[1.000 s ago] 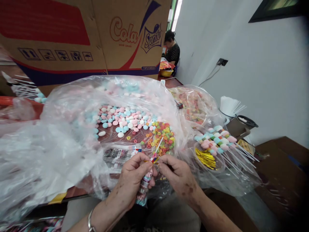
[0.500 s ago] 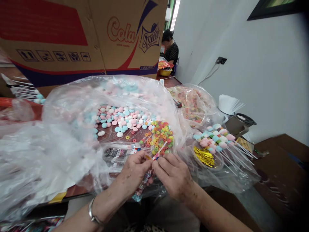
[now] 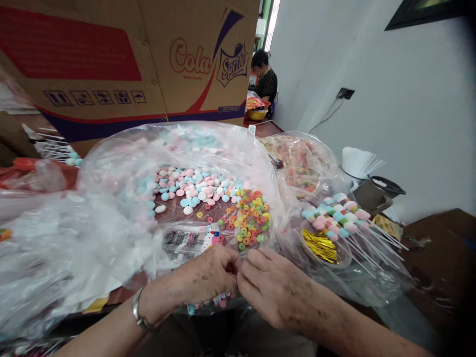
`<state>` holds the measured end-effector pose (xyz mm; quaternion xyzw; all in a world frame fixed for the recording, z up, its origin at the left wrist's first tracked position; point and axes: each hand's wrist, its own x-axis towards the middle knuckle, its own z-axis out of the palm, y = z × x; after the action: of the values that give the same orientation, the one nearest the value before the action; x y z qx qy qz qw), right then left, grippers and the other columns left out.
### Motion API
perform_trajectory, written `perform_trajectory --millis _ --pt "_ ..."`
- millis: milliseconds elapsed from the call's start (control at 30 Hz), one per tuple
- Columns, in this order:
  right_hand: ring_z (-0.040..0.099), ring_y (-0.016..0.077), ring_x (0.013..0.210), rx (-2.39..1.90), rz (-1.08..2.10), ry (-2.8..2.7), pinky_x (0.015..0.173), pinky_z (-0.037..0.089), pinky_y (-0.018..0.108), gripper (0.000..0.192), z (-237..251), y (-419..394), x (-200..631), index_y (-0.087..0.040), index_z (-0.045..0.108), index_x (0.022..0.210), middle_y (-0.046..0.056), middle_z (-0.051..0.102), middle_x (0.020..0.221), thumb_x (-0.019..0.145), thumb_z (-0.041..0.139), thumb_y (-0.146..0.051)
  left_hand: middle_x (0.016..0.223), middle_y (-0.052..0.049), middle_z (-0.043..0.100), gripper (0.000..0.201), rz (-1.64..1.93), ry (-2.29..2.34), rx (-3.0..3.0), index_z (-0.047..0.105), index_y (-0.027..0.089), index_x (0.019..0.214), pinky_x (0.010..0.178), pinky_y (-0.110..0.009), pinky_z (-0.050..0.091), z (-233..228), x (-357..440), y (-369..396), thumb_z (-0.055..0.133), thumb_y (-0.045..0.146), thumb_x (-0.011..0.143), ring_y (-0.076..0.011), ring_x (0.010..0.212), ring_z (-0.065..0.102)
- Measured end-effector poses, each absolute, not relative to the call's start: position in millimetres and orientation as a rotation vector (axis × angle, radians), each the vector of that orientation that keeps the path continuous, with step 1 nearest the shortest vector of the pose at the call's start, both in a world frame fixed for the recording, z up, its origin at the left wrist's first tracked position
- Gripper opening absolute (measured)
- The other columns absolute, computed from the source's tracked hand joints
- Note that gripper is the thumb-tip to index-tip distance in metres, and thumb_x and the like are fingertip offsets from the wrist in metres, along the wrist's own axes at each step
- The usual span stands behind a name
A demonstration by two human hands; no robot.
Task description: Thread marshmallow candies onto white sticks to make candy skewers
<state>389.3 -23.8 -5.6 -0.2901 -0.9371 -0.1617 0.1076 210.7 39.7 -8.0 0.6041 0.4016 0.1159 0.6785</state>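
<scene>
The left hand [image 3: 203, 277] and the right hand [image 3: 273, 287] meet knuckle to knuckle at the near edge of the table, fingers curled inward and pinched together. What they pinch is hidden between the fingertips, so I cannot tell what they grip; only a strip of printed wrapper [image 3: 217, 301] with pink and blue marks shows under the left hand, at the table's edge. A metal bracelet [image 3: 138, 317] sits on the left wrist.

Just beyond the hands lies a wide clear plastic sheet [image 3: 85, 233], bunched up on the left. On it, right in front of the fingers, is a heap of small coloured ring sweets [image 3: 250, 218], and behind that a spread of flat pink, blue and white sweets [image 3: 191, 186]. A printed packet [image 3: 186, 242] lies under the plastic beside the left hand.

To the right of the right hand stands a clear bowl of gold twist ties [image 3: 322, 245]. Touching its far side lies a bundle of pastel marshmallow skewers [image 3: 336, 215], their white sticks pointing right. Further right are a dark pot [image 3: 377, 193] and a holder of white sticks [image 3: 359, 161]. Another plastic bag of orange and red sweets [image 3: 297, 158] sits behind the bowl.

At the back stands a large cardboard box [image 3: 111, 64] printed with drink logos. Beyond it, a person in dark clothing [image 3: 266, 79] is at another table near the white wall [image 3: 409, 99].
</scene>
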Motion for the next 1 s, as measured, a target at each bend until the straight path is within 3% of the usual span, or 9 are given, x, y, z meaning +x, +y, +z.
perform_trajectory --millis 133,267,333,433,533,633,767,867,1000 --pt "0.049 0.0225 0.068 -1.2 -0.676 -2.34 0.063 0.037 0.036 0.028 -18 -9 383 -0.014 0.062 0.082 0.009 0.06 0.072 0.093 0.039 -0.004 0.07 -0.006 0.069 0.017 0.725 1.071 2.217 0.068 0.015 0.077 0.063 -0.032 0.051 -18 222 35 0.055 0.005 0.081 -0.0205 0.065 0.061" --pt "0.053 0.0174 0.063 -1.344 -0.298 -1.841 0.059 0.04 0.029 0.024 -15 18 381 -0.02 0.054 0.073 0.002 0.057 0.065 0.094 0.046 -0.011 0.093 -0.014 0.069 0.013 1.472 0.991 2.487 0.066 0.015 0.094 0.082 -0.043 0.05 -22 227 22 0.053 0.011 0.092 -0.0268 0.087 0.061" --pt "0.054 0.0138 0.059 -1.328 0.042 -1.61 0.056 0.042 0.024 0.018 -7 22 375 -0.02 0.055 0.078 -0.001 0.058 0.065 0.094 0.048 -0.014 0.084 -0.008 0.066 0.011 1.418 0.954 2.251 0.062 0.018 0.087 0.075 -0.037 0.048 -21 226 19 0.055 0.022 0.095 -0.0229 0.079 0.058" --pt "0.055 0.0109 0.057 -1.197 0.395 -1.511 0.055 0.044 0.02 0.016 4 11 359 -0.021 0.056 0.081 -0.004 0.059 0.066 0.095 0.049 -0.017 0.065 -0.001 0.057 0.042 1.067 0.95 1.514 0.058 0.02 0.073 0.06 -0.03 0.043 -14 221 26 0.043 0.047 0.102 -0.0179 0.061 0.052" --pt "0.057 0.011 0.065 -1.054 0.462 -1.685 0.06 0.044 0.02 0.018 5 -3 344 -0.02 0.057 0.078 -0.002 0.06 0.071 0.093 0.049 -0.014 0.073 -0.005 0.069 0.054 1.003 0.765 0.938 0.069 0.017 0.085 0.068 -0.033 0.049 2 206 42 0.048 0.066 0.094 -0.0203 0.066 0.061" --pt "0.053 0.0105 0.062 -1.081 0.489 -1.747 0.059 0.041 0.02 0.019 -3 -4 343 -0.02 0.055 0.075 -0.003 0.057 0.067 0.091 0.049 -0.012 0.069 -0.007 0.075 0.06 0.976 0.441 0.973 0.077 0.019 0.085 0.076 -0.036 0.051 18 184 50 0.051 0.073 0.089 -0.0255 0.077 0.067" --pt "0.052 0.0122 0.065 -1.094 0.284 -1.73 0.062 0.04 0.023 0.019 -7 5 349 -0.019 0.055 0.076 -0.001 0.056 0.068 0.092 0.048 -0.011 0.067 -0.008 0.076 0.066 0.642 0.513 1.274 0.08 0.018 0.079 0.082 -0.039 0.049 17 169 45 0.042 0.069 0.096 -0.0262 0.077 0.067" --pt "0.051 0.0134 0.069 -0.977 0.238 -1.785 0.066 0.04 0.025 0.018 -5 4 345 -0.018 0.056 0.076 0.0 0.056 0.071 0.091 0.049 -0.011 0.081 -0.006 0.076 0.048 0.766 0.735 1.119 0.077 0.018 0.08 0.079 -0.033 0.051 8 174 40 0.059 0.062 0.092 -0.0223 0.079 0.066" --pt "0.045 0.0108 0.062 -1.014 0.906 -1.534 0.06 0.038 0.023 0.019 -10 -7 325 -0.019 0.052 0.071 -0.003 0.051 0.067 0.09 0.051 -0.019 0.088 -0.002 0.074 0.03 1.018 0.676 0.901 0.074 0.021 0.098 0.079 -0.027 0.053 6 185 30 0.084 0.038 0.077 -0.018 0.083 0.067"
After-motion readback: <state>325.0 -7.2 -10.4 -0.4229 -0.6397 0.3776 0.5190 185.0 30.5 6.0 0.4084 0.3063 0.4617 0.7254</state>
